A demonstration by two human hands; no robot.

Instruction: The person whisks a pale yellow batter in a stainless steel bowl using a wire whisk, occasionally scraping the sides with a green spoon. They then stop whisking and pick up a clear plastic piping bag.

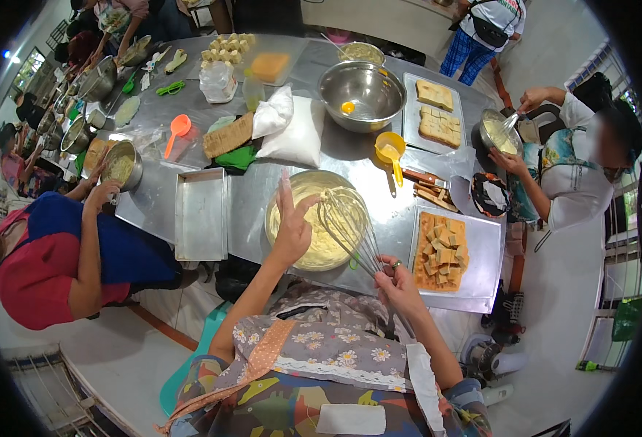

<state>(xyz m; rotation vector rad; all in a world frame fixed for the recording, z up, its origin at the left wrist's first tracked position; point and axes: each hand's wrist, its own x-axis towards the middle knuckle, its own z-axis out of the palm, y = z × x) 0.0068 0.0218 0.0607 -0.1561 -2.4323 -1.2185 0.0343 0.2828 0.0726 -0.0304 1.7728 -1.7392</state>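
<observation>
A large metal bowl (269, 232) of pale yellow creamy batter (326, 248) stands at the table edge right before me. Over its right side, my right hand (399, 287) grips a big wire balloon whisk (374, 257) near where the wires meet the handle. The wire loops point up and left above the batter. My left hand (292, 226) is above the bowl's left part, fingers spread, its index fingertip at the outer wires. Pale batter clings to that fingertip and the nearby wires. Whether the fingertip presses on the wires is hard to tell.
Left of the bowl lies a rectangular metal pan (202, 218); to the right, a tray (477, 295) holds cut cake cubes. Beyond are a steel bowl with egg yolk (348, 107), yellow scoop (390, 150) and white bag (299, 131). People (42, 262) work at both sides.
</observation>
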